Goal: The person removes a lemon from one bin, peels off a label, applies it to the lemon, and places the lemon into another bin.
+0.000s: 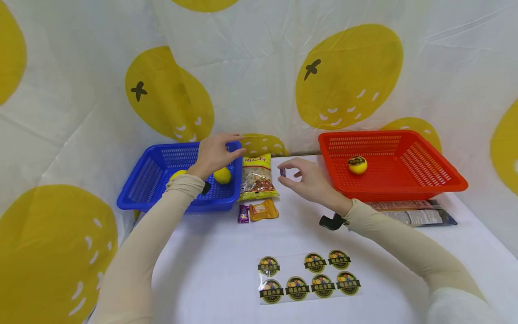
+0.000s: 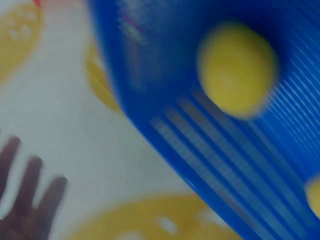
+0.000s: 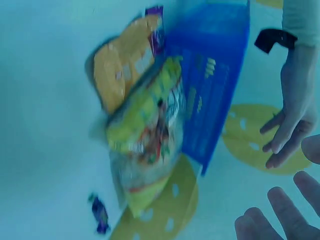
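My left hand [image 1: 214, 155] hovers over the right part of a blue basket [image 1: 137, 191], its fingers extended and holding nothing. In that basket lie two yellow lemons [image 1: 222, 175], one partly behind the left wrist. My right hand [image 1: 307, 180] is above the table left of the red basket [image 1: 404, 180], fingers loosely bent with nothing in them. A small purple-wrapped candy [image 3: 100, 215] lies on the table, apart from the right fingers in the right wrist view. Between the hands stands a yellow food bag [image 1: 258, 177] against the blue basket's side.
An orange packet [image 1: 264, 210] and a purple packet [image 1: 243, 214] lie before the food bag. One lemon [image 1: 358, 165] with a dark label sits in the red basket. Flat packages [image 1: 417, 213] lie in front of it. A clear sheet with several round stickers [image 1: 297, 288] lies nearer.
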